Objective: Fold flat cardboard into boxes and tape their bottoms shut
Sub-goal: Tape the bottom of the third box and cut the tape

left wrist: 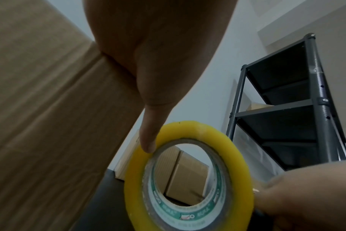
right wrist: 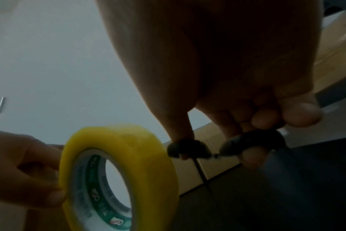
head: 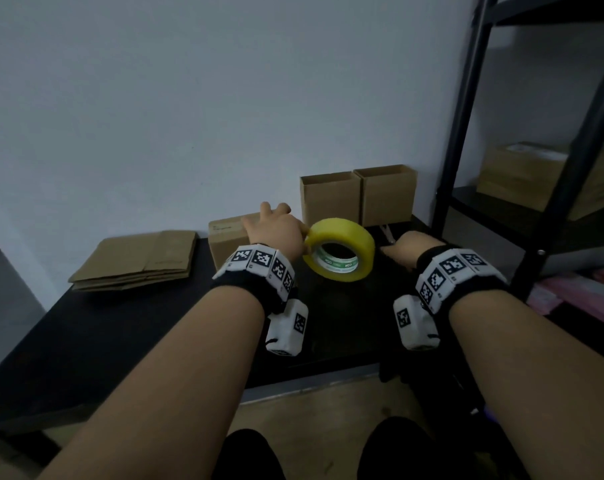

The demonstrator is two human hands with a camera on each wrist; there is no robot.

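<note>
My left hand point(head: 273, 230) pinches a yellow tape roll point(head: 340, 249) by its rim and holds it on edge over the black table point(head: 155, 323). In the left wrist view a finger lies on the tape roll point(left wrist: 188, 171), with a closed cardboard box point(left wrist: 39, 109) just to its left. That box point(head: 229, 237) sits under my left hand's outstretched fingers. My right hand point(head: 408, 251) grips dark-handled scissors point(right wrist: 227, 146), fingers through the loops, right of the tape roll point(right wrist: 128, 164). The scissors point(head: 387, 235) point toward the back.
Two open-topped boxes point(head: 330, 197) point(head: 389, 194) stand against the wall at the back. A stack of flat cardboard point(head: 138, 261) lies at the table's left. A dark metal shelf point(head: 550, 202) with boxes stands at the right.
</note>
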